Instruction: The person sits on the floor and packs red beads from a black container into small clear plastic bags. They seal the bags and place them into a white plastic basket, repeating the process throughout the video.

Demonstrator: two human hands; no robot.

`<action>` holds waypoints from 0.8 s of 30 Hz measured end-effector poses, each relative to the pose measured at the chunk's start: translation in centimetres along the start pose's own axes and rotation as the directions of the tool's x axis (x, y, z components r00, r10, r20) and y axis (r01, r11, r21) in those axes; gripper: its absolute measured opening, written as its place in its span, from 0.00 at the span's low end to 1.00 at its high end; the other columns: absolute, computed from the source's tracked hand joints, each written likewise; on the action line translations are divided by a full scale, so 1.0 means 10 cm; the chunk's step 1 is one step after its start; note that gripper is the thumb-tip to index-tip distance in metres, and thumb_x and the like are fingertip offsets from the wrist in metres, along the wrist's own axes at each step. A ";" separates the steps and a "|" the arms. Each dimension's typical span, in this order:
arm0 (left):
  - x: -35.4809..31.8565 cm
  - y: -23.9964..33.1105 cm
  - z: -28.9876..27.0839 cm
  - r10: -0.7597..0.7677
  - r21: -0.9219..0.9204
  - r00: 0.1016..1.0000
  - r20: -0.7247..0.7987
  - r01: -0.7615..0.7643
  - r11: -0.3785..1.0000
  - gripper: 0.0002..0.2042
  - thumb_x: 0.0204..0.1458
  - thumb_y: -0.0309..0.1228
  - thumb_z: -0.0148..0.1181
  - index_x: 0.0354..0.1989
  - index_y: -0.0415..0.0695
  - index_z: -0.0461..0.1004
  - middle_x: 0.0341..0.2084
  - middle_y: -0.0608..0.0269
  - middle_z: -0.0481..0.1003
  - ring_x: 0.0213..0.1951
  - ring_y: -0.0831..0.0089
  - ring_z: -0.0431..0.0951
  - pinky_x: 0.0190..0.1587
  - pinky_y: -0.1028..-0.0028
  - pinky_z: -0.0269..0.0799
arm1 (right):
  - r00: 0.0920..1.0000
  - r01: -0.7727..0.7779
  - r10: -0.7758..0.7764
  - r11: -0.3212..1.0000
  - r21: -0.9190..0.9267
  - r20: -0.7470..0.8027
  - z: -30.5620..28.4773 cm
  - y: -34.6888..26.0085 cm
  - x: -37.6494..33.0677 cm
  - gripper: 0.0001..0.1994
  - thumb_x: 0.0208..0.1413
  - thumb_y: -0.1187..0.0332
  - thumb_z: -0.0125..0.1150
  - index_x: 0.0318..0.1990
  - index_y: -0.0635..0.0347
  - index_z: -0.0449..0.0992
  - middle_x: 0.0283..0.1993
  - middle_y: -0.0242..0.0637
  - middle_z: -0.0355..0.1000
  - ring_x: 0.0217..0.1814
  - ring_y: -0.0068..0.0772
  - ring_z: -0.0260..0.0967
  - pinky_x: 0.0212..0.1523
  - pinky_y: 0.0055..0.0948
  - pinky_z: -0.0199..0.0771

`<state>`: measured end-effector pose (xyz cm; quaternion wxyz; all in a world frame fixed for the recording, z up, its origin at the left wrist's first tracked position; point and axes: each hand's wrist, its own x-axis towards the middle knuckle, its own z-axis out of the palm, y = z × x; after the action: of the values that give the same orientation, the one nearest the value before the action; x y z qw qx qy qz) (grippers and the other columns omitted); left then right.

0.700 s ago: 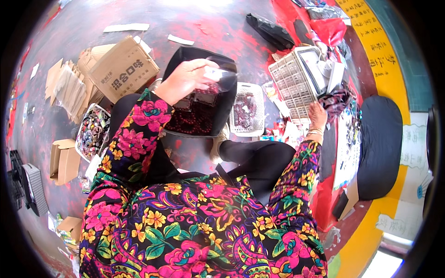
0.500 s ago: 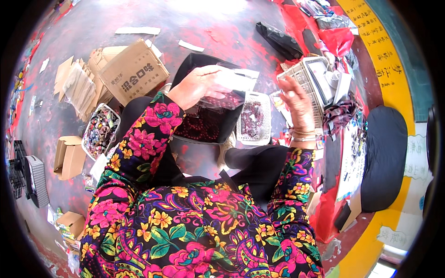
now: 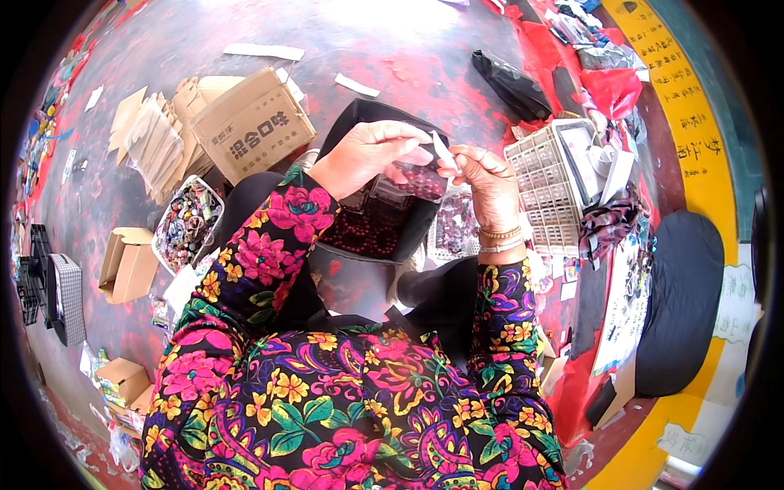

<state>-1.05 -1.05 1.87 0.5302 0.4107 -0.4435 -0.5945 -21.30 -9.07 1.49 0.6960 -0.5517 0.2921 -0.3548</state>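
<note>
My left hand (image 3: 359, 159) holds the top edge of a clear plastic bag (image 3: 423, 183) between thumb and fingers. Dark red beads show at the bag, but I cannot tell whether they are in it or seen through it. My right hand (image 3: 492, 194), with bangles at the wrist, pinches a white strip (image 3: 442, 150) at the bag's upper edge. Below both hands stands a black bin (image 3: 353, 114) with strings of dark red beads (image 3: 367, 234) inside. A white basket (image 3: 431, 243) beside it, partly behind my right hand, has more dark red beads.
On the right stands a white plastic crate (image 3: 543, 196) near piled goods. A large cardboard box (image 3: 253, 126) and flat cardboard sit at the left, above a white basket of colourful small items (image 3: 189, 224). A black plastic bag (image 3: 513, 88) lies farther off.
My right hand has come left from beside the bag, and its fingers have closed on the white strip. My left hand still holds the bag. The whole view has shifted slightly.
</note>
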 end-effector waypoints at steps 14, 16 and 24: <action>-0.05 0.04 -0.07 0.029 -0.176 0.996 0.079 -0.014 0.984 0.11 0.58 0.29 0.43 0.42 0.37 0.71 0.36 0.54 0.76 0.43 0.66 0.77 0.24 0.82 0.70 | 0.959 0.169 -0.206 0.966 0.195 0.194 -0.14 0.03 0.04 0.06 0.55 0.73 0.53 0.33 0.66 0.75 0.36 0.44 0.74 0.35 0.33 0.73 0.33 0.25 0.71; -0.06 0.05 -0.08 0.064 -0.197 0.995 0.078 -0.048 0.979 0.11 0.58 0.28 0.43 0.40 0.37 0.71 0.37 0.55 0.75 0.43 0.66 0.77 0.23 0.81 0.71 | 0.960 0.143 -0.191 0.963 0.230 0.202 -0.11 0.01 0.04 0.06 0.56 0.74 0.51 0.32 0.65 0.74 0.37 0.45 0.74 0.36 0.34 0.73 0.36 0.27 0.71; -0.03 0.05 -0.08 0.127 0.104 0.992 -0.017 -0.125 0.987 0.06 0.56 0.24 0.48 0.38 0.39 0.72 0.33 0.60 0.76 0.42 0.69 0.77 0.21 0.84 0.67 | 0.933 0.250 -0.250 0.968 0.035 0.261 -0.11 0.02 0.05 0.08 0.55 0.79 0.47 0.30 0.65 0.74 0.37 0.44 0.73 0.39 0.35 0.73 0.41 0.29 0.71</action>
<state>-0.14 -0.87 2.13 0.5500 0.4155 -0.4924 -0.5314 -21.86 -10.07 1.03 0.6782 -0.6260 0.1244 -0.3643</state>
